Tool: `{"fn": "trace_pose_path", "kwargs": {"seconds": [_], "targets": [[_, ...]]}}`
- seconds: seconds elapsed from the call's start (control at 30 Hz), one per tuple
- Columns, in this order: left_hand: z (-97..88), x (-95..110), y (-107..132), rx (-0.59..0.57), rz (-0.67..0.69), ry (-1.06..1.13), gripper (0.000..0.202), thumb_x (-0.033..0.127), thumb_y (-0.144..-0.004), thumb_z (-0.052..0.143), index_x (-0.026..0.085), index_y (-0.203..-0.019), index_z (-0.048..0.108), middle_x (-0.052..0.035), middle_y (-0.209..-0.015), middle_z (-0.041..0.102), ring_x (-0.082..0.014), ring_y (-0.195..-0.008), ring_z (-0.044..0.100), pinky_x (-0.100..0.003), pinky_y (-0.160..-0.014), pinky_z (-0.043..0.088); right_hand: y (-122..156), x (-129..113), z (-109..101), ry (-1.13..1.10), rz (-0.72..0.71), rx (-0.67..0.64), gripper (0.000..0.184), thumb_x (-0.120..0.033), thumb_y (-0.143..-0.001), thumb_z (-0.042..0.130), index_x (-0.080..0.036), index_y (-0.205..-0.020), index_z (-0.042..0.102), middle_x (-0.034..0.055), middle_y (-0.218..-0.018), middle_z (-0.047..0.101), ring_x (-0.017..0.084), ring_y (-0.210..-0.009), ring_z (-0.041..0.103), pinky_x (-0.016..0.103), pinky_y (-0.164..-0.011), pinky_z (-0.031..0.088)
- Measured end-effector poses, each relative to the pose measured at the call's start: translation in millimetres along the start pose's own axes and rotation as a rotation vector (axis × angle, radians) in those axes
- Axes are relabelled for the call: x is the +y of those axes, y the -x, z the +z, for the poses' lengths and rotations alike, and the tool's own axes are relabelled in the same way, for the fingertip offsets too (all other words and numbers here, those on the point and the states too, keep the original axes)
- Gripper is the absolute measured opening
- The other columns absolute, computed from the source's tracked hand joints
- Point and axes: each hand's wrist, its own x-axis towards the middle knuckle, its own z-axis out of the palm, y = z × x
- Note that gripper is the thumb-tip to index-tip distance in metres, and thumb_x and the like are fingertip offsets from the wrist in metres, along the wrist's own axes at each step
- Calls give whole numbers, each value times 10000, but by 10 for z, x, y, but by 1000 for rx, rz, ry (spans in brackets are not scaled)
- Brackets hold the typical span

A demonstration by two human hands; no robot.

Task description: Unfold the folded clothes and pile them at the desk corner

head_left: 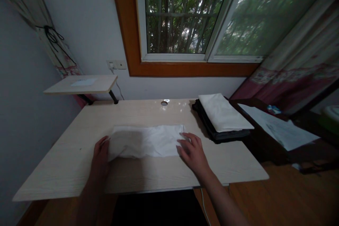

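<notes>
A white cloth (147, 141), folded into a long strip, lies across the middle of a pale wooden desk (66, 169). My left hand (100, 153) rests at the cloth's left end, fingers curled against its edge. My right hand (192, 150) lies flat on the cloth's right end with its fingers spread. Neither hand lifts the cloth off the desk.
A stack of folded clothes (221, 116), white on top of dark, sits at the desk's back right. A small raised shelf (82, 84) stands at the back left. A dark side table with papers (280, 130) is to the right. A window is behind the desk.
</notes>
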Motion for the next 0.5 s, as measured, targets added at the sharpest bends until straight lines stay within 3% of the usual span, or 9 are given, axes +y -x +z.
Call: {"fn": "trace_pose_path", "kwargs": {"seconds": [0.1,0.2,0.27,0.4,0.5], "targets": [[-104,-38,-5,-69,206,-136,519,203,-634,621,229,-1152,647,-100,-1404,532,-343,-1387,453,-509,-1215,328,8,-47,-11,-23,-122,-121,263,-317,-911,695,-277,-1171,692,92,-1365,599,308,-1294,492,537,-1074,460],[-107,-83,7,-76,293,-220,532,196,-636,591,223,-1165,645,-106,-1419,524,-350,-1398,435,-538,-1225,302,21,-20,29,-32,-147,-229,334,-349,-888,730,-289,-1212,680,100,-1335,625,311,-1249,542,535,-1030,492],[-55,-67,19,-45,229,-177,467,232,-695,587,235,-1158,649,-96,-1386,554,-336,-1374,459,-535,-1220,308,15,14,67,-30,-121,-252,348,-357,-883,733,-302,-1223,680,98,-1320,638,313,-1234,561,540,-1021,498],[68,68,55,46,-41,6,362,379,-855,547,243,-1182,623,-88,-1272,615,-301,-1251,557,-502,-1115,440,-39,2,84,-50,-92,-238,304,-338,-912,692,-299,-1213,693,96,-1271,668,301,-1190,591,537,-1012,505],[45,133,208,99,-57,0,380,453,-892,539,232,-1195,597,-99,-1252,613,-301,-1206,577,-518,-1096,448,40,-81,-27,-87,-95,-216,259,-292,-960,613,-297,-1204,701,81,-1208,698,273,-1154,618,506,-1005,517]]}}
